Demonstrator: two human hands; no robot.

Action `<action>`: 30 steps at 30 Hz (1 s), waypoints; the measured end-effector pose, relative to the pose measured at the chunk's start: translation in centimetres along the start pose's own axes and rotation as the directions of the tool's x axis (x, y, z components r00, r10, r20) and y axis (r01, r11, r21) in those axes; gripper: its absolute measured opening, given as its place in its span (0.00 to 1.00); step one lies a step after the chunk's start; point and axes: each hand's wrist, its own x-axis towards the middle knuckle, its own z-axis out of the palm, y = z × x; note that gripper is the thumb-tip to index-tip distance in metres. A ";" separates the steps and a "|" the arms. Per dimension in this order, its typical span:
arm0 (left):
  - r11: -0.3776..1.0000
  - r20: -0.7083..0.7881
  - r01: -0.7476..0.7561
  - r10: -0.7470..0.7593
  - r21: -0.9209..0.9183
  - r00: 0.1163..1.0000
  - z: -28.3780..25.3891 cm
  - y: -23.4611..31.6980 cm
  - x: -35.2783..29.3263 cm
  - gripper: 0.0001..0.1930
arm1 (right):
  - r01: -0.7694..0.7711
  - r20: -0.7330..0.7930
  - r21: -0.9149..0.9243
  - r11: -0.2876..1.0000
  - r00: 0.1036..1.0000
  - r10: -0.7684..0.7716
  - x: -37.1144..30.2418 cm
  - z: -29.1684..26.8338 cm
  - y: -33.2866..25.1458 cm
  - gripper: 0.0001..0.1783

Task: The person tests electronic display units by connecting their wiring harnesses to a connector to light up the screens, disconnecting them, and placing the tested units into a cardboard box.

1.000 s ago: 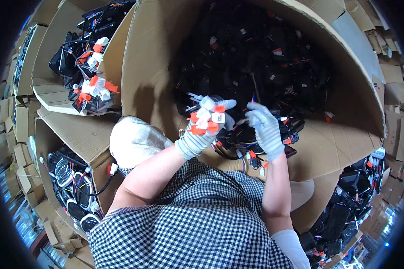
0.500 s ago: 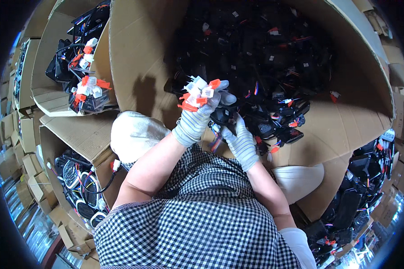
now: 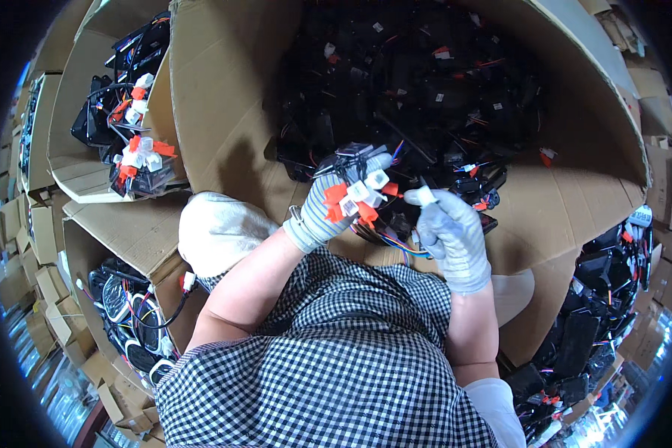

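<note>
My left hand (image 3: 315,215), in a grey-striped white glove, is closed around a bundle of black wired units (image 3: 355,158). White and red plug connectors (image 3: 360,196) cluster over its fingers. To its right, my gloved right hand (image 3: 457,243) pinches a white plug connector (image 3: 425,196) between thumb and fingers, near a red one of the bundle. Coloured wires (image 3: 396,240) run below, between the two hands. Both hands are over the near side of a large cardboard box (image 3: 224,97) with many black units (image 3: 396,82) inside. The ends of the wires are partly hidden.
At the upper left, another box holds black units with white and red connectors (image 3: 138,153). Below it, a box contains round white-rimmed parts (image 3: 116,291) and cables. More black units (image 3: 579,336) fill a box at the right. My white-clothed knee (image 3: 220,231) presses by the box.
My left hand has lowered and turned, bringing the black units into view above the connectors. My right hand has risen to the right and now pinches a white connector.
</note>
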 end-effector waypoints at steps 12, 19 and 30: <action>0.962 -0.046 0.234 -0.229 0.144 0.972 1.7 0.0 1.0 0.07 | -0.097 0.201 -0.489 0.867 0.954 0.221 2.3 -2.9 0.3 0.19; 0.551 0.333 -0.128 -0.289 0.824 0.898 -0.7 -1.8 -0.9 0.16 | -0.218 0.200 -0.035 0.975 0.954 0.221 2.9 -4.0 7.7 0.17; 0.383 0.409 -0.204 -0.592 0.901 0.694 0.5 -2.2 -1.1 0.13 | -0.391 0.241 -0.097 0.915 0.883 0.403 2.7 -4.9 10.9 0.23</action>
